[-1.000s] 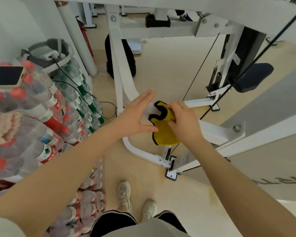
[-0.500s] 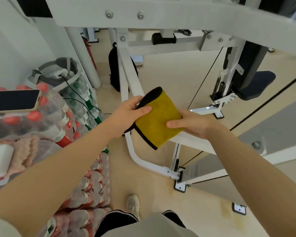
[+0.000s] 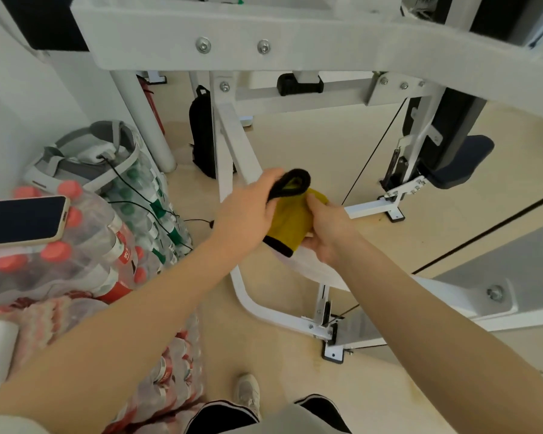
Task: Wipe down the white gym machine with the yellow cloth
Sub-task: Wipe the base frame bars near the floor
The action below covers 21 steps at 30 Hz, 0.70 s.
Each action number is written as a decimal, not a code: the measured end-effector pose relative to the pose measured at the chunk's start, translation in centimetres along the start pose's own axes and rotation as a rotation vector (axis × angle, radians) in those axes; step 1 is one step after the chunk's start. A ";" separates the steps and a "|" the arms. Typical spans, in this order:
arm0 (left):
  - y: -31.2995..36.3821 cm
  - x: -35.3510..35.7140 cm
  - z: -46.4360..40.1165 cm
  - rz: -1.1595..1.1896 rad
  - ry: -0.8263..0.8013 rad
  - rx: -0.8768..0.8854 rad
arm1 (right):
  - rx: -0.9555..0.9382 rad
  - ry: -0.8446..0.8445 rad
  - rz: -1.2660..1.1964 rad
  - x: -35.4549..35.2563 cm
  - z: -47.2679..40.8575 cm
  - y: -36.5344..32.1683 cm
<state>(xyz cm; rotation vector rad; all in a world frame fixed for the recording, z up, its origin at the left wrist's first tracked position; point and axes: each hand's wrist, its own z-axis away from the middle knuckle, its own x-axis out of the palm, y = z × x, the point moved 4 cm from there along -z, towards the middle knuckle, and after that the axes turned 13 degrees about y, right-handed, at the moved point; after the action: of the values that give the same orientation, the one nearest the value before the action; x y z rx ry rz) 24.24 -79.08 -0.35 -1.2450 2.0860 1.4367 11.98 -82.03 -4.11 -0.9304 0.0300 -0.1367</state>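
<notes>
The person holds the yellow cloth with both hands, in the air above a white bar of the gym machine. The left hand pinches its black-edged upper fold; the right hand curls around the cloth's right side and underneath. To the left of the grip, a phone lies on packed water bottles.

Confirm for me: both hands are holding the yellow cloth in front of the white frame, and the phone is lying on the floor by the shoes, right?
Not quite. The head view shows the phone lying on top of the packs of bottled water at the left, not on the floor. The rest stands: the left hand and right hand both hold the yellow cloth in front of the white frame.
</notes>
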 end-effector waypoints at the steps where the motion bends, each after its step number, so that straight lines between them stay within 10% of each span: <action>1: 0.2 0.2 -0.1 -0.048 -0.008 0.026 | 0.005 -0.022 -0.052 0.7 0.3 -0.1; 13: -1.7 3.0 -1.2 0.253 -0.326 -0.013 | -0.190 -0.447 -0.125 3.6 -1.9 -2.3; 21: -6.8 3.4 -8.0 0.347 -0.459 -0.219 | -0.214 -0.236 0.127 5.1 -11.4 -4.8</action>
<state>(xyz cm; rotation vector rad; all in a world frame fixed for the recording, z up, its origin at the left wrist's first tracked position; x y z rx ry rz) 29.34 -88.41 -3.07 -0.5475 1.9170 1.9267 15.56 -94.57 -6.91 -1.1506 -0.1169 0.0969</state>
